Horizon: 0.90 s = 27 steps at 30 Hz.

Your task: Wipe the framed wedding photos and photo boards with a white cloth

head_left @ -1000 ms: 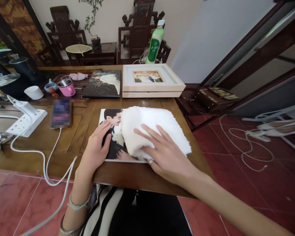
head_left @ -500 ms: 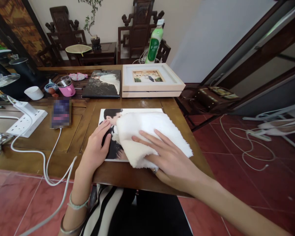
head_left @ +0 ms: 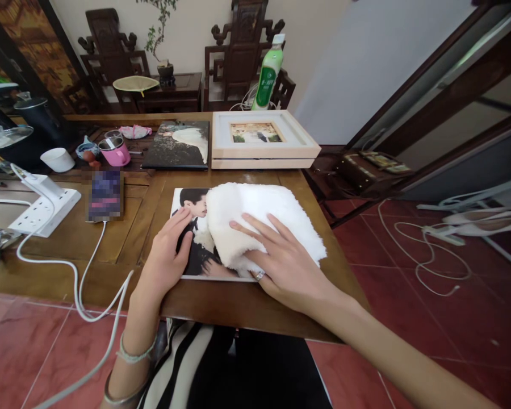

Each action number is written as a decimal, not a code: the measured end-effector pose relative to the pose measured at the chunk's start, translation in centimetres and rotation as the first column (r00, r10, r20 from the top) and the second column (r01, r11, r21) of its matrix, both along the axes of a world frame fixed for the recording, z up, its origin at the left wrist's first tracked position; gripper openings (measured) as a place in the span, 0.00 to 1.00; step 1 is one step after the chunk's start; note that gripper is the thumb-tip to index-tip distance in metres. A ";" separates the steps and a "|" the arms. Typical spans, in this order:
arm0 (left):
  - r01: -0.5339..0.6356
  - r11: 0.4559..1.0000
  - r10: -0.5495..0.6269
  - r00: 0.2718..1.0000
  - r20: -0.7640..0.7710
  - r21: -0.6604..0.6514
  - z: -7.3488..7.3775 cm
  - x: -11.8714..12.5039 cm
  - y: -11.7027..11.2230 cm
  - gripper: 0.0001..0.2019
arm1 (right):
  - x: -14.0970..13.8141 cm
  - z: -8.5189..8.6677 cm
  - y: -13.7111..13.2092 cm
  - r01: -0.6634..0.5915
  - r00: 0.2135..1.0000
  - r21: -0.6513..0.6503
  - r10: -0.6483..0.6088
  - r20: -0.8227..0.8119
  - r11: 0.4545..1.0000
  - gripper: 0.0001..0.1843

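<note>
A photo panel [head_left: 198,262] lies flat on the wooden table [head_left: 234,304] near its front edge, showing a person in dark clothes. My left hand [head_left: 169,247] rests on the panel's left edge, fingers stretched out flat. A fluffy white cloth [head_left: 266,204] covers the right part of the panel and hides what is printed there. My right hand [head_left: 283,264] presses down on the cloth with its fingers spread over the top, and part of the cloth is tucked in near the thumb.
Behind the panel lie a dark photo board [head_left: 179,147] and a pale box-like frame [head_left: 264,162], with a green bottle [head_left: 267,76] beyond. To the left are a phone [head_left: 105,196], a power strip [head_left: 46,210], a pink mug [head_left: 116,153] and white cables [head_left: 74,278].
My right hand and the cloth have shifted slightly up and away from me, baring more of the panel's lower edge and the printed face. The left hand has stayed put.
</note>
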<state>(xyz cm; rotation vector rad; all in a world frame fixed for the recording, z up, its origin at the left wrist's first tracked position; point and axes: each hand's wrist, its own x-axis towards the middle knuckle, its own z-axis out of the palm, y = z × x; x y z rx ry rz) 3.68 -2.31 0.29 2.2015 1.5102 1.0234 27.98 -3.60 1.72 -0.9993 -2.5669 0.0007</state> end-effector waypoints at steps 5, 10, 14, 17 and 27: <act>0.007 1.000 -0.007 1.000 0.006 0.001 0.0 0.0 0.1 0.19 | -0.3 0.1 -1.2 -0.016 0.999 0.032 0.017 -0.027 0.999 0.18; 0.003 1.000 -0.003 1.000 0.001 -0.014 0.0 -0.1 0.2 0.20 | -0.3 0.0 -2.3 -0.040 0.998 0.043 0.042 -0.039 0.998 0.18; -0.004 1.000 0.004 1.000 -0.001 -0.013 -0.1 -0.1 0.3 0.20 | -0.1 0.0 -2.2 -0.066 0.997 0.032 0.067 -0.030 0.997 0.17; -0.003 1.000 0.003 1.000 0.002 -0.016 -0.1 -0.1 0.3 0.20 | 0.1 0.1 -1.9 -0.071 0.997 0.024 0.071 -0.032 0.997 0.20; -0.002 1.000 0.002 1.000 0.008 -0.011 -0.2 -0.1 0.2 0.19 | -0.2 0.0 -1.5 -0.054 0.996 0.047 0.057 -0.065 0.997 0.21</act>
